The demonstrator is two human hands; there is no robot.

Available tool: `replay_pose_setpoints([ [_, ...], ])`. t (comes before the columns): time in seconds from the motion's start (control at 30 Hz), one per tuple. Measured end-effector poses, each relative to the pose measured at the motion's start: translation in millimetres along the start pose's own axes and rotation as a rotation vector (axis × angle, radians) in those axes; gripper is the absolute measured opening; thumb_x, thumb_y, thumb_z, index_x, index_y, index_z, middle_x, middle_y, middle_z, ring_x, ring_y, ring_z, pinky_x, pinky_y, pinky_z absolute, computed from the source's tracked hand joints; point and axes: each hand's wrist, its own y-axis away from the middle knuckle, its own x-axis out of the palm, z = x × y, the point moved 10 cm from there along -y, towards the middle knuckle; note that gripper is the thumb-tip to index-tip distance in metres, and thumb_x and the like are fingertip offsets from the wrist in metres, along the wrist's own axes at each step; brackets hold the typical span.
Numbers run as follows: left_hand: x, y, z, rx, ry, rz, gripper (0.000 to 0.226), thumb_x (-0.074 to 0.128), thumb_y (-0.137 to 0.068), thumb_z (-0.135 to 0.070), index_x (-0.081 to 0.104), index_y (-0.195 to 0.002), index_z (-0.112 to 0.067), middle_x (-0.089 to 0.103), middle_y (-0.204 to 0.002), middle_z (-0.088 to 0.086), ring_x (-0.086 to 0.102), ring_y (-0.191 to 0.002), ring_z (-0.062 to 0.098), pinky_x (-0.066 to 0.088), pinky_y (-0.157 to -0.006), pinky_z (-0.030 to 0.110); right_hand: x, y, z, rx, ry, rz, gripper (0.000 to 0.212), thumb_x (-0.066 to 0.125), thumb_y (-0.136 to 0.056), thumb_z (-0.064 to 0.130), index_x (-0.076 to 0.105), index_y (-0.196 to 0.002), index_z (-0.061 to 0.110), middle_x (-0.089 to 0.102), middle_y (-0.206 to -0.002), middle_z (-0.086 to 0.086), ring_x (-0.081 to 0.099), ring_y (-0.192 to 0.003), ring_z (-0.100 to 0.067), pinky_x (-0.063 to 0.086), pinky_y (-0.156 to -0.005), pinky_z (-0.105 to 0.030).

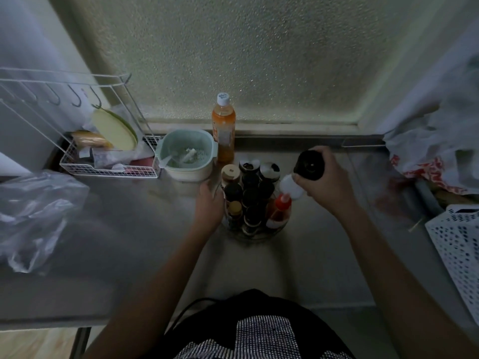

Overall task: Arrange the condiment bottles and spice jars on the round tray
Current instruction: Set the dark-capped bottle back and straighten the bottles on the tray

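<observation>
A clear round tray (255, 235) sits on the steel counter, crowded with several dark-capped spice jars (250, 195) and a red-capped sauce bottle (280, 212). My left hand (208, 206) rests against the tray's left side, touching the jars there. My right hand (326, 177) holds a black-topped bottle (310, 165) above the tray's right rear edge. A white-capped bottle (291, 186) stands just below that hand. A wooden-lidded jar (230, 173) stands at the tray's back left.
A tall orange drink bottle (223, 130) stands behind the tray beside a pale green colander bowl (186, 154). A white wire rack (103, 151) is at left, a plastic bag (33, 216) at front left, bags and a white perforated basket (458, 244) at right.
</observation>
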Motion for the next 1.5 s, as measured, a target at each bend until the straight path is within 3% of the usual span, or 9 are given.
replay_pose_setpoints([
  [0.2, 10.5, 0.5, 9.2, -0.050, -0.027, 0.096, 0.047, 0.041, -0.097, -0.029, 0.034, -0.140, -0.013, 0.049, -0.140, 0.014, 0.047, -0.127, 0.030, 0.037, -0.102, 0.038, 36.4, -3.6, -31.0, 0.122, -0.008, 0.147, 0.052, 0.081, -0.063, 0.030, 0.048, -0.103, 0.038, 0.062, -0.097, 0.002, 0.065, -0.088, -0.023, 0.058, -0.074, -0.049],
  [0.6, 14.0, 5.2, 21.0, 0.004, -0.185, 0.113, 0.040, 0.047, -0.090, -0.008, 0.048, -0.130, -0.010, 0.060, -0.121, 0.017, 0.059, -0.104, 0.026, 0.047, -0.087, 0.037, 63.8, -2.3, -29.6, 0.074, 0.036, 0.423, 0.058, 0.076, -0.075, 0.018, 0.047, -0.124, 0.027, 0.054, -0.109, -0.001, 0.059, -0.096, -0.022, 0.059, -0.071, -0.037],
  [0.73, 4.1, 2.6, 38.4, -0.081, -0.290, 0.078, 0.054, 0.059, -0.086, -0.015, 0.038, -0.135, -0.008, 0.053, -0.124, 0.022, 0.054, -0.107, 0.030, 0.041, -0.083, 0.034, 65.2, -0.2, -33.1, 0.078, 0.003, 0.395, 0.076, 0.068, -0.079, 0.005, 0.035, -0.141, 0.035, 0.047, -0.120, 0.004, 0.059, -0.097, -0.020, 0.050, -0.067, -0.019],
  [0.87, 9.8, 2.3, 57.4, -0.189, -0.323, 0.154, 0.063, 0.061, -0.087, -0.021, 0.030, -0.138, -0.003, 0.049, -0.132, 0.025, 0.050, -0.118, 0.037, 0.042, -0.097, 0.042, 57.1, 24.2, -55.5, 0.176, 0.203, 0.277, 0.071, 0.048, -0.080, -0.008, 0.027, -0.139, 0.027, 0.043, -0.131, -0.015, 0.054, -0.104, -0.026, 0.047, -0.084, -0.035],
  [0.97, 21.7, 5.2, 58.0, -0.181, -0.284, 0.213, 0.044, 0.053, -0.092, -0.025, 0.038, -0.128, -0.004, 0.061, -0.116, 0.026, 0.062, -0.099, 0.037, 0.051, -0.088, 0.048, 69.8, 55.0, -69.0, 0.281, 0.237, 0.318, 0.074, 0.064, -0.074, 0.005, 0.023, -0.135, 0.014, 0.033, -0.137, -0.018, 0.049, -0.110, -0.029, 0.046, -0.089, -0.039],
  [1.07, 25.8, 4.8, 56.9, -0.162, -0.302, 0.208, 0.041, 0.049, -0.093, -0.019, 0.037, -0.130, -0.006, 0.060, -0.116, 0.027, 0.063, -0.098, 0.040, 0.052, -0.085, 0.051, 93.3, 62.7, -57.0, 0.247, 0.132, 0.385, 0.090, 0.081, -0.060, 0.039, 0.030, -0.130, 0.016, 0.043, -0.129, -0.012, 0.048, -0.118, -0.028, 0.047, -0.095, -0.046],
  [1.13, 26.8, 4.9, 56.5, -0.169, -0.278, 0.209, 0.042, 0.048, -0.092, -0.016, 0.036, -0.132, -0.009, 0.060, -0.115, 0.028, 0.063, -0.096, 0.041, 0.053, -0.084, 0.053, 99.9, 58.1, -56.3, 0.269, 0.078, 0.318, 0.088, 0.077, -0.052, 0.055, 0.038, -0.124, 0.026, 0.056, -0.119, -0.007, 0.056, -0.112, -0.027, 0.050, -0.090, -0.044],
  [1.3, 28.6, 7.1, 59.6, -0.176, -0.268, 0.217, 0.039, 0.047, -0.093, -0.018, 0.035, -0.130, -0.011, 0.061, -0.109, 0.027, 0.063, -0.094, 0.041, 0.054, -0.082, 0.054, 94.2, 49.8, -51.7, 0.276, 0.132, 0.168, 0.053, 0.071, -0.074, 0.040, 0.047, -0.117, 0.020, 0.066, -0.103, -0.013, 0.063, -0.096, -0.035, 0.043, -0.072, -0.031],
  [1.5, 32.0, 9.7, 64.0, -0.172, -0.257, 0.213, 0.030, 0.052, -0.090, -0.019, 0.037, -0.116, -0.013, 0.059, -0.111, 0.025, 0.063, -0.093, 0.040, 0.055, -0.078, 0.051, 84.3, 46.5, -54.5, 0.243, 0.082, 0.100, 0.056, 0.073, -0.078, 0.036, 0.039, -0.117, 0.014, 0.065, -0.102, -0.016, 0.063, -0.090, -0.037, 0.043, -0.068, -0.032],
])
